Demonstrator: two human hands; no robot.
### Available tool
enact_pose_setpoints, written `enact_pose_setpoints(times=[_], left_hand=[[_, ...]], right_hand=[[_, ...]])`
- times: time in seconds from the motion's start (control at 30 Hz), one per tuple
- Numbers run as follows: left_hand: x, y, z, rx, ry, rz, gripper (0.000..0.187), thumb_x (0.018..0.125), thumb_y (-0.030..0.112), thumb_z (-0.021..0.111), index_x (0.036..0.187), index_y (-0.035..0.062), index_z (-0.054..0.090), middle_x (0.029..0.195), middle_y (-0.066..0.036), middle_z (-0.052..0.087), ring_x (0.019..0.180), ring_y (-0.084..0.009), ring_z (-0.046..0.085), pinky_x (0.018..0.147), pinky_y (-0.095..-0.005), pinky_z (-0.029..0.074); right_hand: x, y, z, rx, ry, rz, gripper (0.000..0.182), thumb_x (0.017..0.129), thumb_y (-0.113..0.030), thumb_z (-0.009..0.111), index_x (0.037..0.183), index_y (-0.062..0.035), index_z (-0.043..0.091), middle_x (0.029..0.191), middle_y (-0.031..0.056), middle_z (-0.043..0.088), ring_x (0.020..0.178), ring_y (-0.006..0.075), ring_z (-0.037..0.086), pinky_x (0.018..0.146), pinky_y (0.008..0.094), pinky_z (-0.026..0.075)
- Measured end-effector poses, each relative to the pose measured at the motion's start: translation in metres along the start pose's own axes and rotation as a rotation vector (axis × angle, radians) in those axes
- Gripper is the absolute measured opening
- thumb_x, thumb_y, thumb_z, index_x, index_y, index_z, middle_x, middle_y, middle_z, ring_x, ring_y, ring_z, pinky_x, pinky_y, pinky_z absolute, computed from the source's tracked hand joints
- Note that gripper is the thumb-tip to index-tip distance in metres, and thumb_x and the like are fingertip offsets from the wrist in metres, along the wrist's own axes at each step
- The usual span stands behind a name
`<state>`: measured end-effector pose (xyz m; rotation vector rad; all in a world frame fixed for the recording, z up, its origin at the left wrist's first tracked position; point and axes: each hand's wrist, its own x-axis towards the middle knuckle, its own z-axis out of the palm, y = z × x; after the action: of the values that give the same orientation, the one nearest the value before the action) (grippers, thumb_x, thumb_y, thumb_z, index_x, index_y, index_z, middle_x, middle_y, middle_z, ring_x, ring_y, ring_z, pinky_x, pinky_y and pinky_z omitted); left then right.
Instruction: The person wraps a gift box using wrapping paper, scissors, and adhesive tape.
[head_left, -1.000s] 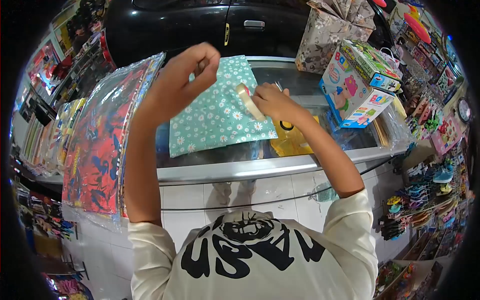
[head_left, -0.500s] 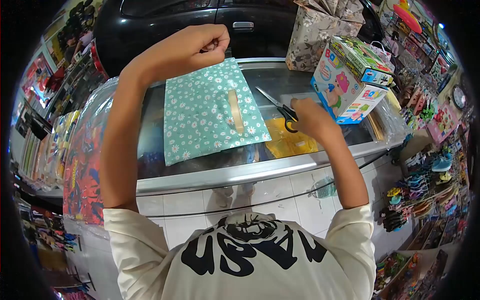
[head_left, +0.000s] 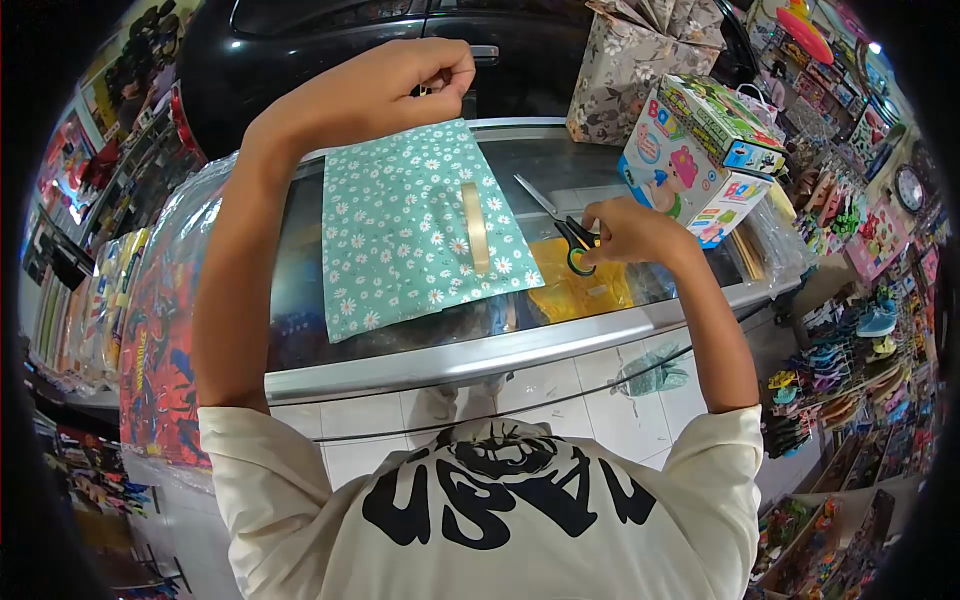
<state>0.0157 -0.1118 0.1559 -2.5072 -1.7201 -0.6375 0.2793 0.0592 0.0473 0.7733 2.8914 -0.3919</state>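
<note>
A green daisy-print paper packet (head_left: 400,235) lies flat on the glass counter, with a strip of gold ribbon (head_left: 475,228) on its right part. Over its far edge my left hand (head_left: 425,80) is curled, thumb against the fingers; what it pinches, if anything, is hidden. To the right of the packet, my right hand (head_left: 635,232) has its fingers and thumb around the handles of the black scissors (head_left: 570,232). Their blades point away to the left. Beneath the handles is a yellow plastic packet (head_left: 580,295), which seems to lie on or under the glass.
A colourful toy box (head_left: 690,160) stands on the counter's right, with a floral-wrapped parcel (head_left: 640,75) behind it. Plastic-wrapped goods (head_left: 165,340) line the left. A black car (head_left: 340,50) is beyond the counter (head_left: 400,372). A dark cable (head_left: 520,408) runs along the near side.
My right hand has opened from a pinch beside the scissors to fingers around their handles, which turned slightly. My left hand has shifted a little up and right.
</note>
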Motion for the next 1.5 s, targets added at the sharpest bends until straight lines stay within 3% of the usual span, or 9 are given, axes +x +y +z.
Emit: enact_pose_setpoints(times=[0.13, 0.33, 0.37, 0.47, 0.5, 0.63, 1.03, 1.23, 1.5], left_hand=[[0.003, 0.000, 0.000, 0.013, -0.001, -0.005, 0.018, 0.089, 0.021, 0.053, 0.085, 0.0038, 0.047, 0.078, -0.005, 0.050, 0.073, -0.0154, 0.048, 0.071, -0.0299, 0.042], [0.005, 0.001, 0.000, 0.048, 0.005, 0.033, 0.017, 0.088, 0.019, 0.052, 0.084, 0.0032, 0.047, 0.077, -0.006, 0.048, 0.073, -0.0157, 0.046, 0.071, -0.0303, 0.042], [0.005, 0.002, 0.000, 0.047, 0.012, 0.036, 0.017, 0.088, 0.018, 0.052, 0.084, 0.0031, 0.047, 0.076, -0.006, 0.048, 0.072, -0.0158, 0.046, 0.070, -0.0306, 0.041], [0.002, 0.005, 0.000, 0.036, 0.015, 0.025, 0.015, 0.086, 0.017, 0.051, 0.084, 0.0027, 0.047, 0.076, -0.006, 0.047, 0.071, -0.0164, 0.045, 0.069, -0.0313, 0.041], [0.001, 0.006, -0.001, 0.030, 0.006, 0.011, 0.015, 0.086, 0.017, 0.051, 0.084, 0.0027, 0.047, 0.076, -0.006, 0.047, 0.071, -0.0168, 0.044, 0.069, -0.0315, 0.041], [-0.001, 0.004, -0.002, 0.071, -0.002, 0.013, 0.013, 0.085, 0.016, 0.051, 0.085, 0.0027, 0.048, 0.076, -0.007, 0.046, 0.071, -0.0184, 0.044, 0.069, -0.0320, 0.041], [-0.006, 0.017, -0.003, 0.089, -0.001, 0.011, 0.012, 0.085, 0.014, 0.050, 0.086, 0.0025, 0.049, 0.080, -0.009, 0.045, 0.074, -0.0205, 0.045, 0.072, -0.0334, 0.041], [-0.010, 0.020, -0.005, 0.078, -0.013, -0.021, 0.013, 0.085, 0.015, 0.051, 0.086, 0.0030, 0.048, 0.079, -0.009, 0.045, 0.074, -0.0209, 0.044, 0.072, -0.0337, 0.041], [-0.008, 0.018, -0.001, 0.099, -0.023, -0.008, 0.014, 0.086, 0.016, 0.050, 0.087, 0.0023, 0.049, 0.080, -0.010, 0.047, 0.075, -0.0220, 0.046, 0.074, -0.0347, 0.042]], right_hand=[[0.006, -0.001, -0.007, -0.113, -0.091, 0.161, 0.043, 0.071, -0.022, 0.077, 0.105, 0.0027, 0.064, 0.083, 0.0170, 0.068, 0.077, 0.0273, 0.066, 0.066, 0.0353, 0.051], [-0.020, 0.020, -0.025, 0.096, -0.002, 0.012, 0.039, 0.071, -0.017, 0.075, 0.102, 0.0020, 0.061, 0.075, 0.0100, 0.064, 0.071, 0.0199, 0.062, 0.063, 0.0318, 0.049], [-0.023, 0.023, -0.031, 0.078, -0.002, -0.004, 0.045, 0.071, -0.019, 0.078, 0.108, -0.0001, 0.059, 0.073, 0.0056, 0.061, 0.069, 0.0134, 0.058, 0.061, 0.0271, 0.045], [-0.041, 0.016, -0.043, 0.297, 0.062, -0.083, 0.056, 0.070, -0.023, 0.082, 0.116, -0.0033, 0.056, 0.076, 0.0014, 0.058, 0.070, 0.0095, 0.053, 0.061, 0.0234, 0.040], [-0.045, 0.010, -0.047, 0.311, 0.044, -0.071, 0.075, 0.067, -0.030, 0.086, 0.129, -0.0069, 0.051, 0.083, 0.0004, 0.057, 0.075, 0.0095, 0.050, 0.066, 0.0237, 0.039], [-0.042, 0.011, -0.045, 0.252, 0.023, -0.284, 0.086, 0.063, -0.036, 0.087, 0.137, -0.0109, 0.051, 0.094, 0.0031, 0.059, 0.086, 0.0153, 0.051, 0.071, 0.0291, 0.041], [0.007, -0.024, -0.059, 0.134, -0.007, -0.435, 0.066, 0.070, -0.020, 0.080, 0.133, -0.0140, 0.059, 0.098, 0.0063, 0.068, 0.070, 0.0150, 0.053, 0.065, 0.0289, 0.043], [0.012, -0.021, -0.059, 0.212, -0.038, -0.523, 0.058, 0.076, -0.008, 0.072, 0.132, -0.0109, 0.059, 0.097, 0.0062, 0.072, 0.075, 0.0111, 0.061, 0.067, 0.0265, 0.047], [0.000, -0.020, -0.062, 0.270, -0.075, -0.432, 0.054, 0.080, -0.004, 0.067, 0.133, -0.0092, 0.058, 0.089, 0.0041, 0.074, 0.073, 0.0064, 0.060, 0.066, 0.0240, 0.047]])
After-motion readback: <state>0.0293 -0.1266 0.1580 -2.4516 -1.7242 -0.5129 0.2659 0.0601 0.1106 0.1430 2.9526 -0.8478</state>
